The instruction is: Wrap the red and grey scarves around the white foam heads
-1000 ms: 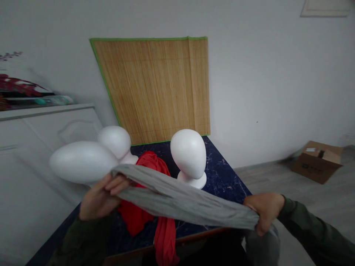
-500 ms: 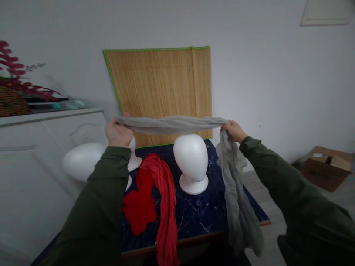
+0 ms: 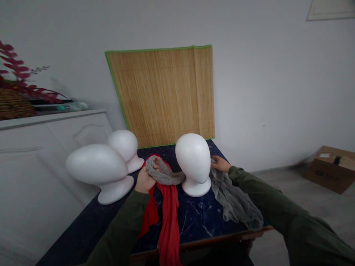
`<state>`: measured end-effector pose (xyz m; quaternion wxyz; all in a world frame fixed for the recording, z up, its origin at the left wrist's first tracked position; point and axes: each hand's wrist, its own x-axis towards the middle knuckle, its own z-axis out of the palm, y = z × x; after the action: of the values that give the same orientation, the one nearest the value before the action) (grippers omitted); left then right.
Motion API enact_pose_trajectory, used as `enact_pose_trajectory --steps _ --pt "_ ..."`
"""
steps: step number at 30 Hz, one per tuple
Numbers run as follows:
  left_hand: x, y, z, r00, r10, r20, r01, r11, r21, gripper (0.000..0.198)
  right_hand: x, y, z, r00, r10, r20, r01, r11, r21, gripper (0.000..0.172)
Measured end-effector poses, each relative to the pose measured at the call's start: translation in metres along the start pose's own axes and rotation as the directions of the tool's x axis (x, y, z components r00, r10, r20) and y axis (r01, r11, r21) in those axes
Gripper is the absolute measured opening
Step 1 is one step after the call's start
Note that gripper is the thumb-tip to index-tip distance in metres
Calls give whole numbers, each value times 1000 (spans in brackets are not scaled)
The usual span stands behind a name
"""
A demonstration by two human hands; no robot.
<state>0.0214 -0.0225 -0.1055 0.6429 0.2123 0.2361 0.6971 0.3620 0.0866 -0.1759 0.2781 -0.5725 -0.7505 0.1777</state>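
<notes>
A grey scarf (image 3: 170,178) runs behind the neck of a white foam mannequin head (image 3: 193,159) standing on the dark blue table. My left hand (image 3: 146,178) is closed on the scarf just left of the head, where the cloth loops over the fingers. On the other side, my right hand (image 3: 221,163) grips the scarf beside the head's neck. The loose grey end spreads over the table's right part toward the front edge. Under and in front of my left hand lies a red scarf (image 3: 169,221), hanging over the front edge.
Two more white foam heads, a near one (image 3: 95,164) and a far one (image 3: 123,145), stand at the left. A bamboo mat (image 3: 163,96) leans on the wall behind the table (image 3: 194,218). A white cabinet (image 3: 27,177) borders the left; a cardboard box (image 3: 328,170) sits at far right.
Both hands have come down from above the head with the stretched grey scarf, which now passes behind the head's neck. Its loose end has settled on the table.
</notes>
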Motion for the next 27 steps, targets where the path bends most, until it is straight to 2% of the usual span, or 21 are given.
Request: enact_pose_trajectory --steps 3,4,5,9,10,12,14,16,18,20,21,24,27 --pt "-28 -30 -17 983 -171 73 160 977 139 14 -26 21 7 991 -66 118 73 996 -53 93" --pt "-36 -40 -21 971 -223 87 201 957 210 12 -33 27 8 987 -77 144 89 993 -81 97" --pt "-44 -49 -26 957 -273 100 235 929 287 14 -40 32 8 984 -81 159 99 989 -106 94" --pt "-64 -79 -33 883 -446 144 301 775 556 28 -59 40 2 991 -42 127 61 988 -144 49" --pt "-67 -84 -33 862 -483 155 304 735 606 31 -63 38 1 993 -21 117 37 990 -134 46" --pt "-71 -92 -29 828 -534 170 292 670 683 38 -73 31 0 994 43 104 -39 998 -39 50" --pt "-72 -98 -23 821 -536 196 230 625 746 41 -84 16 3 988 88 127 -112 973 200 56" --pt "-72 -104 -15 836 -486 255 76 563 823 36 -97 -3 10 976 77 206 -175 837 518 56" --pt "-71 -113 -6 848 -392 356 -140 483 864 30 -109 -24 19 948 37 316 -276 591 758 54" --pt "-70 -122 2 838 -291 462 -316 431 845 29 -118 -43 30 903 33 428 -411 354 840 53" --pt "-71 -127 5 826 -256 502 -372 422 827 32 -122 -51 36 879 50 475 -470 267 841 52" --pt "-73 -139 13 797 -178 577 -465 429 775 48 -133 -67 51 841 93 533 -540 105 835 44" --pt "-75 -147 14 797 -109 595 -501 430 751 51 -143 -74 62 849 30 528 -528 38 848 34"
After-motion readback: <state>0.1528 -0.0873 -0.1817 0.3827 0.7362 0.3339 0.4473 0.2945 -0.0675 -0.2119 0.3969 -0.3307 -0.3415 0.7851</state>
